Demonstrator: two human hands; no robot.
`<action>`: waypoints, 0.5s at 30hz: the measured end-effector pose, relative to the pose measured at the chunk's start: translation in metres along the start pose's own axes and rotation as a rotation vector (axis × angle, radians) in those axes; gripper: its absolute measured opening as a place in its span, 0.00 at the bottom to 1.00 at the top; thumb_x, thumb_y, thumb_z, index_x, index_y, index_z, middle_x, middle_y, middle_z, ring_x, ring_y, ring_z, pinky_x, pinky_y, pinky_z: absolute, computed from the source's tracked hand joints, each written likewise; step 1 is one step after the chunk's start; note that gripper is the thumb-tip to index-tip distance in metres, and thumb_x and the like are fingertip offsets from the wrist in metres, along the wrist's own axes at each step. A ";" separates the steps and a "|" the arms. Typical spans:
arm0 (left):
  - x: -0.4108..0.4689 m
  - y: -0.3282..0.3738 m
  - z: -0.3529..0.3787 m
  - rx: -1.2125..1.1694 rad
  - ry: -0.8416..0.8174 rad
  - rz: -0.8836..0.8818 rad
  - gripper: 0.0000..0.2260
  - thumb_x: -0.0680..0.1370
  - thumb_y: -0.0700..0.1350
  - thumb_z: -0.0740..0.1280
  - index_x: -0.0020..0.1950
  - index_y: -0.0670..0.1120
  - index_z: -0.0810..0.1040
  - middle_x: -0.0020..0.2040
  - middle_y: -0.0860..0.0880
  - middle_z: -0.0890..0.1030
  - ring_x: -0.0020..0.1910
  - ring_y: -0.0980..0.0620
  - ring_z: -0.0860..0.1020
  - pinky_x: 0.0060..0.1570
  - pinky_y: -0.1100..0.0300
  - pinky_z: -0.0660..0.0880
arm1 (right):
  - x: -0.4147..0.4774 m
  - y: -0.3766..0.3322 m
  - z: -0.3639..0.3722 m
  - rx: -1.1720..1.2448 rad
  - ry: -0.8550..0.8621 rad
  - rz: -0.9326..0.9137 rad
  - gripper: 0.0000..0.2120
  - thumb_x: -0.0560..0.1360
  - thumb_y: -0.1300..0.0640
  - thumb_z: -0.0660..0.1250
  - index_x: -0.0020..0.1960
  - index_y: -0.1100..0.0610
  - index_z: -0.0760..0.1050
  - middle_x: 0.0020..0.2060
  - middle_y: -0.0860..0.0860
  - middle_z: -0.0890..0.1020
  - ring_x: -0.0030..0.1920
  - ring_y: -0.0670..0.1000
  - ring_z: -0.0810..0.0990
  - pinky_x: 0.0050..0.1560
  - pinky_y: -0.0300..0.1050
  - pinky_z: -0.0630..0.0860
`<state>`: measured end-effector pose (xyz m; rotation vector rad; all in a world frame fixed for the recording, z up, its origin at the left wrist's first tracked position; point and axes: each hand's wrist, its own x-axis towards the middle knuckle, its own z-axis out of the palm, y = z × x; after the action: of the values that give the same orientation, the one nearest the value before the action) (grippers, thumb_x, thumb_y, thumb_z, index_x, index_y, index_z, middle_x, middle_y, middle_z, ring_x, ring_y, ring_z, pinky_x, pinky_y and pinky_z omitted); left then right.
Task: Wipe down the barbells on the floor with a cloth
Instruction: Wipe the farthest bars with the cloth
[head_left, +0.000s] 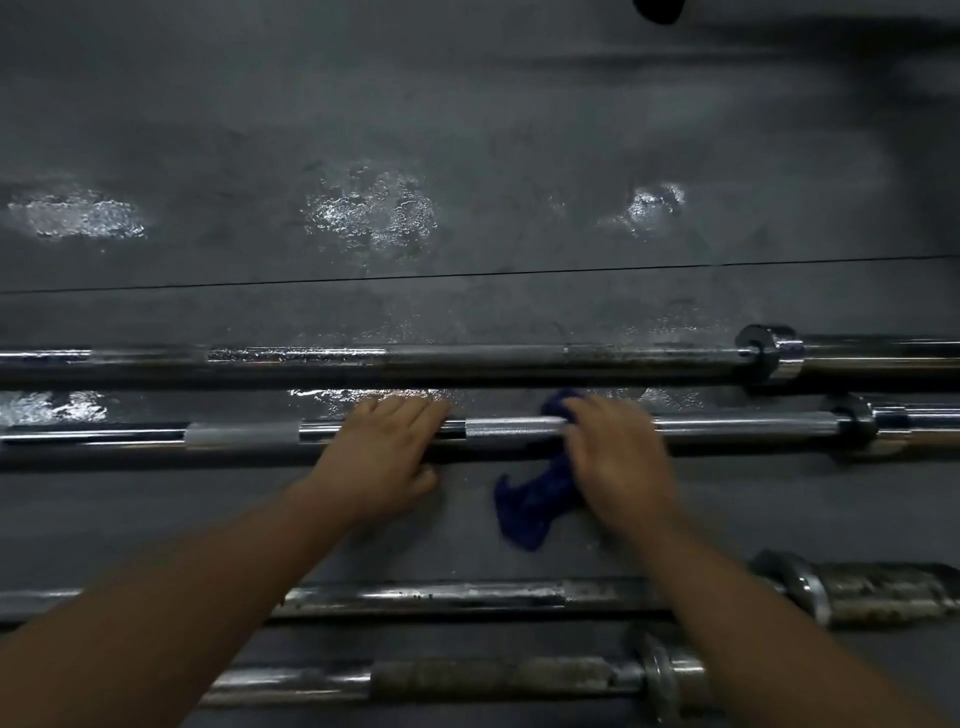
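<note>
The left hand (387, 452) is resting flat, fingers spread, on the second-farthest chrome steel barbell (514, 431); just right, the right hand (615, 457) is gripping a crumpled dark-blue cloth (530, 506) around it.

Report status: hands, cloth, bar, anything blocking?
Left hand flat on second barbell, steadying. Right hand grips blue cloth on the same bar. Nothing blocking; wet patches on floor.

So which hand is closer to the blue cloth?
Right. The right hand holds the blue cloth against the second barbell; the left hand rests on that bar, apart from it.
</note>
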<state>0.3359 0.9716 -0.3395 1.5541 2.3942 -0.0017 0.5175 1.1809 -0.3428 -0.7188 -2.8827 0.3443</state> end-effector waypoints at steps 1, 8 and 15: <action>-0.001 0.001 0.001 0.001 0.000 -0.006 0.30 0.66 0.56 0.60 0.67 0.47 0.72 0.55 0.47 0.80 0.52 0.44 0.78 0.53 0.47 0.75 | -0.010 0.022 -0.005 -0.005 0.066 0.108 0.14 0.77 0.55 0.58 0.58 0.53 0.78 0.50 0.51 0.81 0.51 0.55 0.77 0.60 0.53 0.69; -0.007 0.011 0.006 0.040 0.003 -0.029 0.32 0.66 0.57 0.60 0.68 0.48 0.73 0.56 0.49 0.78 0.52 0.45 0.76 0.51 0.49 0.72 | -0.004 -0.071 0.022 0.032 0.029 0.017 0.11 0.74 0.55 0.61 0.53 0.53 0.79 0.45 0.50 0.80 0.48 0.55 0.77 0.57 0.56 0.71; -0.005 0.015 0.003 0.027 0.003 -0.076 0.24 0.68 0.59 0.57 0.61 0.51 0.74 0.50 0.50 0.78 0.50 0.45 0.77 0.49 0.50 0.71 | -0.002 -0.020 0.004 -0.047 0.048 0.357 0.14 0.75 0.55 0.56 0.49 0.55 0.80 0.42 0.54 0.82 0.44 0.57 0.78 0.56 0.53 0.70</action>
<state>0.3516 0.9730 -0.3392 1.4739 2.4638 -0.0475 0.5099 1.1618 -0.3421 -1.2347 -2.7174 0.2942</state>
